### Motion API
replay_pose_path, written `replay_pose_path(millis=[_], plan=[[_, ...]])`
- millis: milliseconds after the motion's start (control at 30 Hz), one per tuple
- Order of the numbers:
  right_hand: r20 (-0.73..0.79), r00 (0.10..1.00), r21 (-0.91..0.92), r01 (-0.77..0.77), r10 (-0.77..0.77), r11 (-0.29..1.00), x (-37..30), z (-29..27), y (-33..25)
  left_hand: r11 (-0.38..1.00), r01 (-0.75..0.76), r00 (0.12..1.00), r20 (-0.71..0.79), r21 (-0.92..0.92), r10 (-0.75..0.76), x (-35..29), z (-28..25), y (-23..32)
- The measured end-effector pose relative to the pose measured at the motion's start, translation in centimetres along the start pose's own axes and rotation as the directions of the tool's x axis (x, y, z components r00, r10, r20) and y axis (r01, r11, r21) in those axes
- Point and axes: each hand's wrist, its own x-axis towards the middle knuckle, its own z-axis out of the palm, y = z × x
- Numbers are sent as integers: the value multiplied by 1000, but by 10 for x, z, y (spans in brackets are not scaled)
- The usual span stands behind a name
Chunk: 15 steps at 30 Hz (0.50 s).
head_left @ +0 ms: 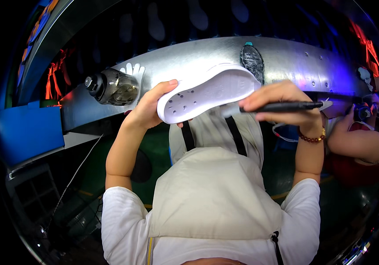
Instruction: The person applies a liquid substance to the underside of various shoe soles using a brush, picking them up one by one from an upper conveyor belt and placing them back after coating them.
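Observation:
My left hand (152,104) grips a white shoe sole (209,95) by its perforated end, holding it up in front of my apron (211,190). The hollow inner side of the sole faces me, with several small holes at the left end. My right hand (282,104) is closed around a slim black-handled tool (286,107), held level by the sole's other end. A pale blur trails from the tool's left side below the sole; its kind cannot be made out. A pale point shows at its right end. A beaded bracelet circles my right wrist.
A metal worktop (282,48) curves across the far side. On it are a dark translucent bottle (116,87) lying over a white glove (140,73), and a dark shoe sole (252,61). A blue panel (30,130) stands at left. Another person's arm (357,139) is at right.

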Motion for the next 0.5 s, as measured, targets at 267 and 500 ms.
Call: replay_pose_path(millis=[267,500], plan=[[-13,994,-3,-112,112,994,-13,3,9,993,-113,990,-92,-21,110,-8,-6,4],[39,969,-157,245,-242,957,29,13,-3,997,35,998,-52,73,-31,5,15,3]])
